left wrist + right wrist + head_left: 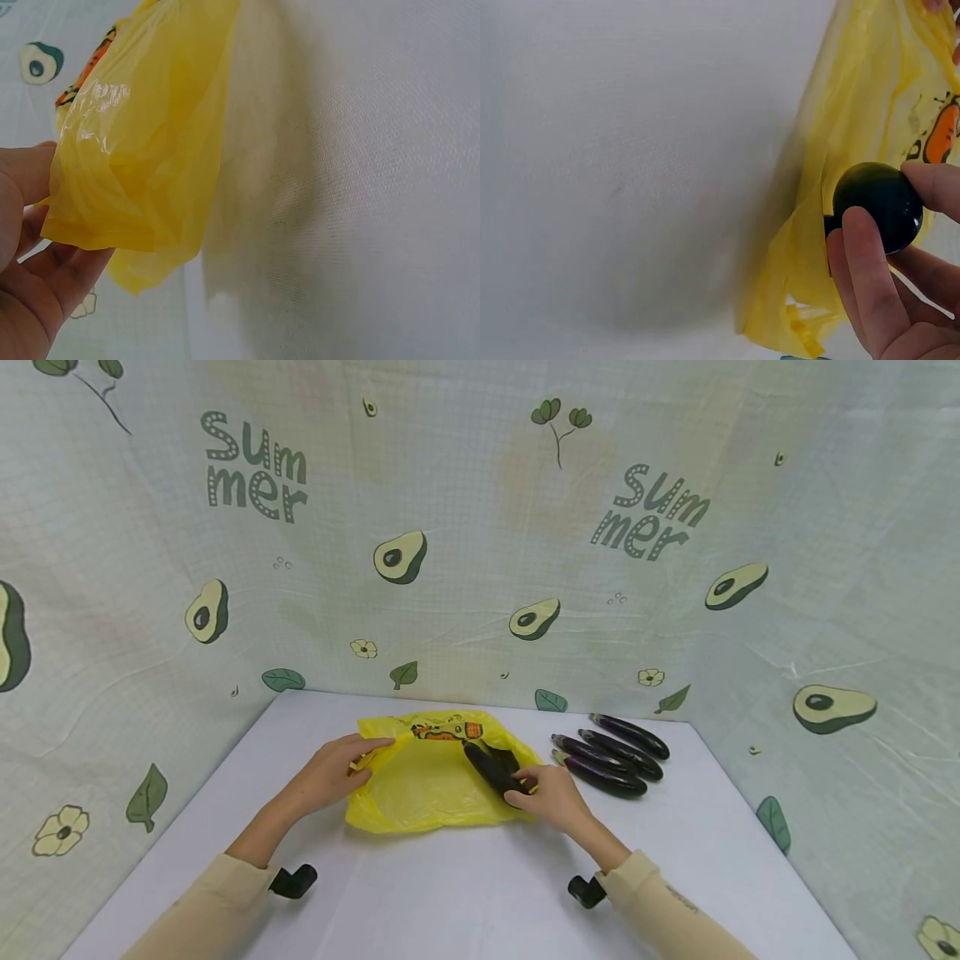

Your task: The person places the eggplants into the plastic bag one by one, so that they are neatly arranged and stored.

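Observation:
A yellow plastic bag [427, 785] with a printed orange and black picture lies spread on the table. At its left side my left hand [330, 772] pinches the bag's edge; in the left wrist view, thumb and fingers [75, 274] sit on either side of the film. My right hand [551, 793] grips a dark purple eggplant [491, 768] by its rounded end, at the bag's right side. The stem end points toward the bag's printed upper edge. Behind this eggplant a dark shape [510, 760] shows at the bag's opening, mostly hidden.
Several eggplants [611, 777] lie side by side on the right of the white table [420, 893]. A cloth backdrop [465, 510] printed with avocados and leaves stands around the back and both sides.

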Demonstrator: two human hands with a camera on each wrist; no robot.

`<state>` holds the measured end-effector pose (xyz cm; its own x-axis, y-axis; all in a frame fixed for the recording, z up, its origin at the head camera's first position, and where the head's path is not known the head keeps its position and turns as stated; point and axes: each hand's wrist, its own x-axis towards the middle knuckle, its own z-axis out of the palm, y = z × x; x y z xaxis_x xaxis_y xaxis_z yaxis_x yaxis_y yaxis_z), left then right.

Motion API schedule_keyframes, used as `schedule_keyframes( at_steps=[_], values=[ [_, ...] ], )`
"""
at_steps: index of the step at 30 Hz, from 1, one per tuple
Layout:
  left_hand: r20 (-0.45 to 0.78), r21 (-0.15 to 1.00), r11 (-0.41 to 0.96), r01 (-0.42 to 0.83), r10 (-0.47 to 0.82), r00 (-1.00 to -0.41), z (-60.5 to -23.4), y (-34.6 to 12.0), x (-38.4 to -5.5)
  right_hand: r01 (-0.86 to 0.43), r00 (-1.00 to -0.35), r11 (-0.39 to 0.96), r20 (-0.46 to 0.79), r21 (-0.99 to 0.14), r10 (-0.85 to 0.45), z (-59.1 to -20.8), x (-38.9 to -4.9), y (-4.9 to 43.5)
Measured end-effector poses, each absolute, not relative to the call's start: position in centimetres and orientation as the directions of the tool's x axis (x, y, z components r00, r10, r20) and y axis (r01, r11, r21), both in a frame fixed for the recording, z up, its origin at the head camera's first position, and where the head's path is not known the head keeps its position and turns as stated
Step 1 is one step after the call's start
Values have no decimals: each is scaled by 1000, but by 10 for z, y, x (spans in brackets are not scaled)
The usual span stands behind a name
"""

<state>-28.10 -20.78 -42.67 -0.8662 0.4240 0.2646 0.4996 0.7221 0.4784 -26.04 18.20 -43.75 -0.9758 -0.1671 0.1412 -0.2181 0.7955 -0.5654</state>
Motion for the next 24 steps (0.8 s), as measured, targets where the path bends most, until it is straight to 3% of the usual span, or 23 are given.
schedule_keyframes(
  at_steps=[12, 24],
  values=[
    [271, 475, 714, 514, 438, -857, -427, -210, -281, -247, -967, 777, 196, -579, -162, -456, -261, 175],
    [273, 473, 710, 521, 444, -854, -426, -209, -278, -248, -969, 768, 152, -590, -196, -456, -260, 175]
  ],
)
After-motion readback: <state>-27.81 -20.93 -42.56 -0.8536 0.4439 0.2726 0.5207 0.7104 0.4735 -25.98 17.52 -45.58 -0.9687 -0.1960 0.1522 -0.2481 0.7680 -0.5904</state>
